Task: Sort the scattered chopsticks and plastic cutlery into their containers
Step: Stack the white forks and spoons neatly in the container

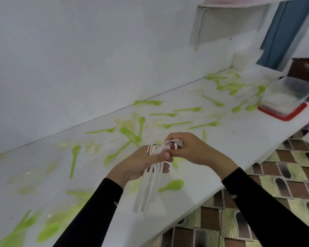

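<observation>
My left hand grips a bundle of white plastic forks with the handles pointing down toward me and the tines up. My right hand pinches the tine end of one white fork at the top of the bundle. Both hands hover above the white counter. Several green plastic spoons lie scattered across the counter from near left to far right. A clear plastic container with a red base stands at the far right of the counter.
A white wall runs behind the counter. A white shelf bracket hangs at the upper right beside a blue panel. A dark brown object sits behind the container. The tiled floor shows below the counter's front edge.
</observation>
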Demonstrator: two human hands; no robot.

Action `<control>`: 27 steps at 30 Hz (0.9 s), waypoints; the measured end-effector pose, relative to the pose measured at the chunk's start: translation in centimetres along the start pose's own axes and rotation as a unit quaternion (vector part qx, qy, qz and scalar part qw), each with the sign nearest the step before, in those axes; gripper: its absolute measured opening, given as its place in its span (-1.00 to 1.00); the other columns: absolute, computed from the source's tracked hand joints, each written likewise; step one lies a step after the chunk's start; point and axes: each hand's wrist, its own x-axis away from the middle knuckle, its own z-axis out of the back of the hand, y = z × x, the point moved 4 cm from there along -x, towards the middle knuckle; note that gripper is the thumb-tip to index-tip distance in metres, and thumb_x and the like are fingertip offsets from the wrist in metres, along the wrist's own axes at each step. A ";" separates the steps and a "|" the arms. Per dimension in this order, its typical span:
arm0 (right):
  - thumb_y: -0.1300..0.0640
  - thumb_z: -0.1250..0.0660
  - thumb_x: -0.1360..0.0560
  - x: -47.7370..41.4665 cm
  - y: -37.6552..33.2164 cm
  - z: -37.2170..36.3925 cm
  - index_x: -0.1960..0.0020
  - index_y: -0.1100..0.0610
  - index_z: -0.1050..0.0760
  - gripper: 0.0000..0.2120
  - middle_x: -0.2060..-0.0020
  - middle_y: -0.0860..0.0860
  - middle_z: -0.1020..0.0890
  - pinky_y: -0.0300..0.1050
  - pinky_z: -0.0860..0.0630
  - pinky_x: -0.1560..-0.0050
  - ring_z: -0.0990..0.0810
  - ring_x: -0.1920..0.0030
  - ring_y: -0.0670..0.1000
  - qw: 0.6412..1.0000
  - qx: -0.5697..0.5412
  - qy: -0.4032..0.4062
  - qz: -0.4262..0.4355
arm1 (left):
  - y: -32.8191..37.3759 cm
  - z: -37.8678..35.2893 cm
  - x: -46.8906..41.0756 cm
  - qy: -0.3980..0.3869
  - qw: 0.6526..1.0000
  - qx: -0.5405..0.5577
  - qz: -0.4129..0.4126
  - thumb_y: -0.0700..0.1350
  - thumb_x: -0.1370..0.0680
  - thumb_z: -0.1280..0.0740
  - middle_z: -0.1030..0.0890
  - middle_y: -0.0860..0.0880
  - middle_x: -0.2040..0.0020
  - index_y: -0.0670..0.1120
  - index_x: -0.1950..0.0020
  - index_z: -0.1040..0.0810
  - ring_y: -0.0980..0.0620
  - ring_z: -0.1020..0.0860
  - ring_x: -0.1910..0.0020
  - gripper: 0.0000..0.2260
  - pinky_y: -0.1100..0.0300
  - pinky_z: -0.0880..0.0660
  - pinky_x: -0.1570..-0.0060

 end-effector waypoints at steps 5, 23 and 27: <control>0.09 -0.36 -0.57 3.2 2.4 4.4 0.04 0.23 -0.58 -0.81 0.41 -0.12 -0.41 -0.30 -0.24 0.39 -0.30 0.42 -0.14 0.994 -0.099 0.041 -0.036 | 0.7 -3.2 -4.2 0.001 1.000 0.006 -0.013 0.27 -0.06 -0.63 -0.69 -0.15 0.07 -0.18 -0.06 -0.64 -0.05 -0.66 0.20 -0.25 0.12 -0.61 0.14; 0.00 -0.48 -0.46 12.1 13.8 22.9 0.01 -0.08 -0.49 -0.80 0.10 -0.14 -0.67 -0.03 -0.54 0.06 -0.63 0.12 -0.03 0.944 -0.061 0.299 -0.128 | 4.5 -22.6 -25.2 0.208 0.960 0.145 -0.118 0.13 -0.31 -0.50 -0.62 -0.08 0.28 -0.17 0.13 -0.56 -0.01 -0.62 0.28 -0.60 0.04 -0.59 0.15; -0.01 -0.56 -0.37 13.7 15.4 26.2 0.08 -0.08 -0.55 -0.78 0.30 -0.09 -0.64 -0.20 -0.46 0.23 -0.58 0.27 -0.13 0.945 -0.083 0.280 -0.149 | 4.1 -25.0 -27.9 0.251 0.932 0.234 -0.114 0.25 -0.38 -0.40 -0.59 -0.12 0.33 -0.21 0.18 -0.52 -0.05 -0.59 0.35 -0.51 0.11 -0.59 0.31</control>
